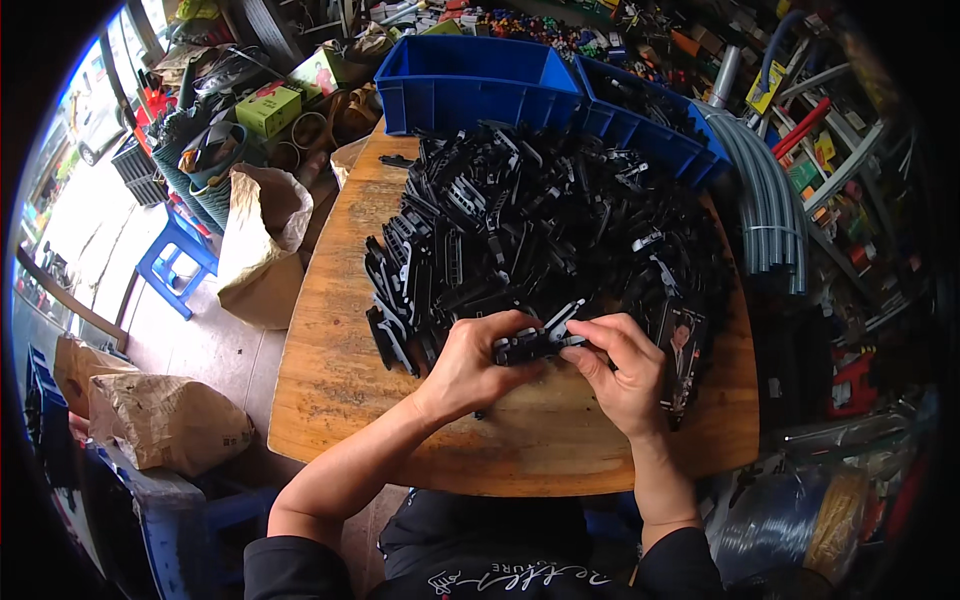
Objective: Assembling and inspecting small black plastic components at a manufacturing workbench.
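The fingers of your left hand [468,362] and right hand [630,375] pinch opposite ends of a black part [528,345] beside the dark pile [520,225] on the tabletop [335,370].

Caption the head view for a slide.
Left hand and right hand hold a black part over a wooden table heaped with black pieces.

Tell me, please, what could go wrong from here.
The left hand and right hand both hold a small black part, so skin might get pinched. The heap of black parts looks loosely piled, so a bump could make it slide. The dark printed item beside the right hand might get knocked.
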Demonstrator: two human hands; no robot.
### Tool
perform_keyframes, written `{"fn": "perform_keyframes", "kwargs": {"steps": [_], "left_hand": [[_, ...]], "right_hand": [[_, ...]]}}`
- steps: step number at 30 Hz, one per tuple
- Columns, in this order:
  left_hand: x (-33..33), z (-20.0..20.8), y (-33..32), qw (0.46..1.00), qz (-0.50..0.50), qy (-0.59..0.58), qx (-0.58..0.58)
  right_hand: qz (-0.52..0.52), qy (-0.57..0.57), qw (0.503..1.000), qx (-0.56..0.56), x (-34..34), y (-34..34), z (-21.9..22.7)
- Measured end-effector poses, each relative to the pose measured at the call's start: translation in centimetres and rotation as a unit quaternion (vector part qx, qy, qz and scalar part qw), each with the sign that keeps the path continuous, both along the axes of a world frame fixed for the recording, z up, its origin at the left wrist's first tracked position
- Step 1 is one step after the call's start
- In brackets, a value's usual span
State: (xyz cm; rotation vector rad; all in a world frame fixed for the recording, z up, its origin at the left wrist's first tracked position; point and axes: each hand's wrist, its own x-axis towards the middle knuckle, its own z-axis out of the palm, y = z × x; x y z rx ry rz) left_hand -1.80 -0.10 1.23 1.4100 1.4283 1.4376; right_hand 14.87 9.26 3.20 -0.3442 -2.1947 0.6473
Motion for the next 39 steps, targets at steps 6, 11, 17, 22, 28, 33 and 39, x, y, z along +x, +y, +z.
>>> {"fn": "perform_keyframes", "kwargs": {"steps": [6,11,17,22,28,33,39], "left_hand": [[0.7,-0.2,0.1,0.996,0.036,0.074,0.025],[0.2,0.8,-0.4,0.997,-0.002,0.078,-0.022],[0.9,0.2,-0.5,0.995,0.011,0.088,0.048],[1.3,-0.4,-0.4,0.993,0.017,0.078,0.084],[1.1,1.1,-0.8,0.997,-0.05,-0.035,-0.037],[0.9,0.8,-0.6,0.988,-0.065,-0.111,-0.082],[1.8,0.0,-0.1,0.931,-0.114,-0.313,-0.151]], "right_hand": [[0.009,0.005,1.0,-0.009,0.1,0.2,-0.5],[0.037,0.032,0.987,-0.15,-0.4,0.5,-0.5],[0.073,-0.016,0.961,-0.266,0.4,0.4,-0.9],[0.055,0.003,0.975,-0.217,0.5,0.2,-0.9],[0.114,-0.031,0.945,-0.305,0.9,0.7,-0.3],[0.069,-0.052,0.966,-0.246,0.6,0.0,0.3],[0.071,0.029,0.939,-0.334,-0.4,-1.1,-1.1]]}}
